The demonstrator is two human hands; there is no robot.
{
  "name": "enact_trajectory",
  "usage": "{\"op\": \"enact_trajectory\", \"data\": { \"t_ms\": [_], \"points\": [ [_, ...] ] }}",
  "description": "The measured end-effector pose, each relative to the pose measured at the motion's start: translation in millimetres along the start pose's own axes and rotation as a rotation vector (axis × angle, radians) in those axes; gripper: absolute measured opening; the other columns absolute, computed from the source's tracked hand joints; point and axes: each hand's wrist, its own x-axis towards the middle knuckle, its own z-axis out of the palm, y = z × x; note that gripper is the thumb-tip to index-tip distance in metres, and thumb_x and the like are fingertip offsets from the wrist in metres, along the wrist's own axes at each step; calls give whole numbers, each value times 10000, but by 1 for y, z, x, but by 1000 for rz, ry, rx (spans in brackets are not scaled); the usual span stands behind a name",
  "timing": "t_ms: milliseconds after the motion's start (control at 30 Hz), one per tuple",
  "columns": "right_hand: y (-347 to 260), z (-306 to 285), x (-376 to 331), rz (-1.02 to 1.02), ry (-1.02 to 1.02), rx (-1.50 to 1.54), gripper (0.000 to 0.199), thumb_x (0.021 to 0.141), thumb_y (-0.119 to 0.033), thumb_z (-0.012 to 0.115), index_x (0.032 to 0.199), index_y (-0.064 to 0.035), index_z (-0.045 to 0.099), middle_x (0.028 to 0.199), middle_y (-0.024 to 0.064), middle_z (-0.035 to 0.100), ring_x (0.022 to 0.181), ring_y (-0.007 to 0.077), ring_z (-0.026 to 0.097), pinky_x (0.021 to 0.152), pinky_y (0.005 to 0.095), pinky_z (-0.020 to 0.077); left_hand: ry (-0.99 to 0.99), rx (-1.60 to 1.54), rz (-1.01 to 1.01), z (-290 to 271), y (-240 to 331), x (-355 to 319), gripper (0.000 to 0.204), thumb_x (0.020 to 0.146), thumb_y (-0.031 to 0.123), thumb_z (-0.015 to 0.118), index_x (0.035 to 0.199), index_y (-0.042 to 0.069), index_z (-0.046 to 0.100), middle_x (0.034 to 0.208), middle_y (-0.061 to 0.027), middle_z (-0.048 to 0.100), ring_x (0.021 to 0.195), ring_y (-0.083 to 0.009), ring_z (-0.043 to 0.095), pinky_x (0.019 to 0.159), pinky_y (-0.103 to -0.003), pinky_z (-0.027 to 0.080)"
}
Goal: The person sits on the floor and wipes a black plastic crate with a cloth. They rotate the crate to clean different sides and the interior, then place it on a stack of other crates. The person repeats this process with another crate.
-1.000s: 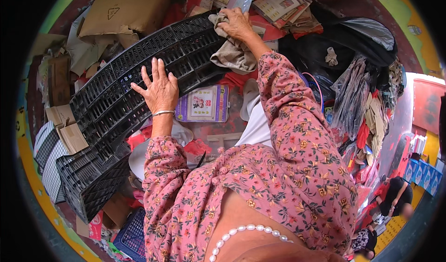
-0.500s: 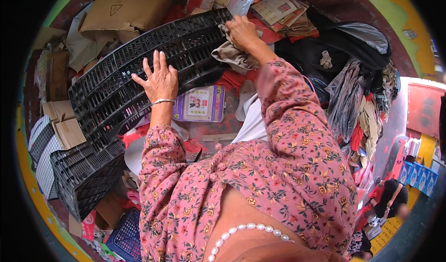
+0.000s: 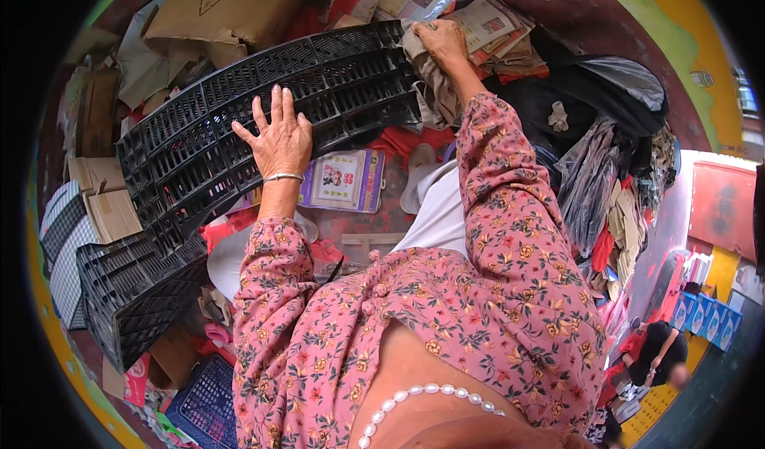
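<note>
A long black plastic slatted rack point(image 3: 183, 158) lies slanted in front of me, its left end folding down into a second slatted section. My left hand point(image 3: 280, 138) rests flat on its slats with the fingers spread, a bangle at the wrist. At the rack's far right end, my right hand point(image 3: 443, 44) is closed around a crumpled grey-beige rag point(image 3: 434, 90), which drapes over the corner and hangs down its edge. Behind the rack's near edge, a purple-bordered flat pack point(image 3: 343, 180) with a printed picture lies on the floor.
A large cardboard box point(image 3: 227, 11) stands beyond the rack. Stacked paper goods point(image 3: 488, 35) and black plastic bags point(image 3: 582, 90) lie to the far right. Clear wrapped bundles point(image 3: 594, 170) are at the right. A blue plastic basket point(image 3: 203, 405) sits at lower left. Another person point(image 3: 661, 349) is at the right rim.
My right hand and the rag have moved right, to the rack's far right corner. The left hand stays spread on the slats, shifted slightly right in view.
</note>
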Motion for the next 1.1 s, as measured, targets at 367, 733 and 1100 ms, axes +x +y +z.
{"op": "enact_trajectory", "data": {
  "t_ms": [367, 733, 1100],
  "points": [
    [6, 38, 36, -320, 76, -240, 366, 639, -356, 573, 890, -110, 673, 898, 184, 629, 870, 369, 591, 753, 434, 476, 5, -10, 2, -7, 3, 0, 475, 851, 318, 418, 1311, 204, 382, 1403, 51, 297, 1305, -232, 225, 979, -645, 104],
    [-15, 60, 83, -50, -251, -535, 502, 602, -429, 681, 1010, -138, 660, 1101, 113, 603, 1020, 281, 578, 813, 369, 467, -9, 6, -22, -6, 0, -2, 473, 851, 315, 423, 1310, 211, 380, 1402, 66, 304, 1302, -225, 241, 979, -644, 112],
    [41, 29, 63, -83, -400, -438, 357, 584, -290, 682, 714, 39, 634, 657, 147, 615, 555, 231, 559, 547, 346, 457, 20, -29, -25, -2, -3, -3, 476, 839, 312, 432, 1300, 199, 397, 1389, 57, 322, 1292, -230, 258, 975, -647, 120]
  ]
}}
